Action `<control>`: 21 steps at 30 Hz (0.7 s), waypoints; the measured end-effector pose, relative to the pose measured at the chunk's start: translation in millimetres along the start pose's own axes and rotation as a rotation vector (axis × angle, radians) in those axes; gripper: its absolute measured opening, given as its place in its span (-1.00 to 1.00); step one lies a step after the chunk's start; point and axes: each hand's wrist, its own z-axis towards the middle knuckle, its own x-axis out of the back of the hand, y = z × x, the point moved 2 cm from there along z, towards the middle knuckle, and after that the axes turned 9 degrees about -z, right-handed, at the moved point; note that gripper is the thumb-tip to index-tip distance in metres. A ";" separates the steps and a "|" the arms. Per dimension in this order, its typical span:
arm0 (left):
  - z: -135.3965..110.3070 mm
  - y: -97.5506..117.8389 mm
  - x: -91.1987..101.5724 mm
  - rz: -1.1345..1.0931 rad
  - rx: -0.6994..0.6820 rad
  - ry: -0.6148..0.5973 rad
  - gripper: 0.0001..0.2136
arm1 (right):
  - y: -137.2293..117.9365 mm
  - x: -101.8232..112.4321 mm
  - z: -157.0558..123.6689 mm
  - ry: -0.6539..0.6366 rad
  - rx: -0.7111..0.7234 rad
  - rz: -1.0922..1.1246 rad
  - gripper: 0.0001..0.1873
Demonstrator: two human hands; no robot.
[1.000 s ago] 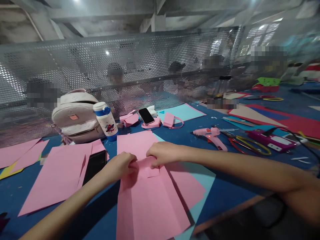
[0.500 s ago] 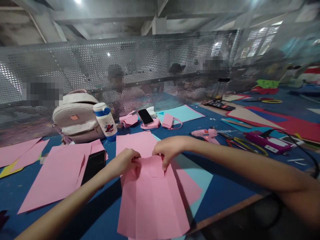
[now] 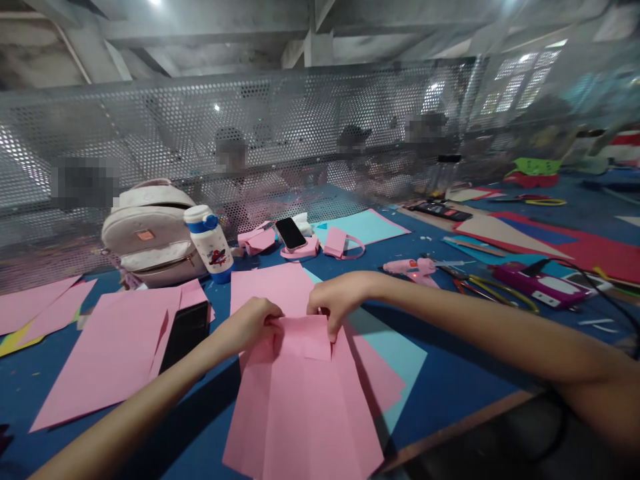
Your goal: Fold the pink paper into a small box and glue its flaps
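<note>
Pink paper fills the lower centre of the frame: a creased sheet (image 3: 303, 413) reaching from the bottom edge up to both hands, its far edge raised between them. The left hand (image 3: 257, 327) is clamped on that edge at its left corner, fingers curled together. The right hand (image 3: 340, 303) grips the right corner, thumb in front, with a small gap showing between thumb and index finger. Between the hands stands a short flap (image 3: 306, 339), just nearer the viewer than the fingertips. Another pink sheet (image 3: 273, 283) shows beyond the knuckles, and light blue paper (image 3: 400, 340) lies to the right. A dark phone (image 3: 185, 337) sits left of the left hand; a glue gun (image 3: 410, 267) lies right of centre, beyond the right forearm.
</note>
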 end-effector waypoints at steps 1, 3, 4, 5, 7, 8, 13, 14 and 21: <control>-0.1 -0.1 -0.1 0.005 -0.001 -0.001 -0.89 | -0.3 -0.3 0.2 0.004 -0.003 -0.007 -0.64; -0.8 1.1 0.2 0.013 -0.002 -0.001 -0.90 | -2.3 -1.0 0.3 0.023 -0.020 -0.033 -0.66; -1.2 2.1 0.3 0.018 -0.002 -0.001 -0.91 | -3.9 -1.4 0.3 0.035 -0.033 -0.052 -0.65; -1.6 3.1 0.5 0.023 -0.003 0.000 -0.91 | -5.7 -1.8 0.4 0.048 -0.047 -0.073 -0.65; -2.0 4.3 0.7 0.036 -0.002 0.004 -0.91 | -9.4 -2.8 1.2 0.069 -0.078 -0.117 -0.63; -2.0 4.2 0.6 0.044 0.000 0.007 -0.91 | -11.0 -3.5 1.9 0.075 -0.094 -0.137 -0.62; -0.6 -0.4 -1.4 0.075 0.009 0.014 -0.90 | -16.7 -6.7 6.9 0.084 -0.166 -0.219 -0.57; -0.2 -1.1 -1.8 0.079 0.008 0.013 -0.90 | -17.6 -7.2 7.6 0.086 -0.179 -0.232 -0.55; -0.7 6.2 -2.7 0.119 0.018 0.020 -0.84 | -24.6 -8.5 7.5 0.112 -0.245 -0.310 -0.58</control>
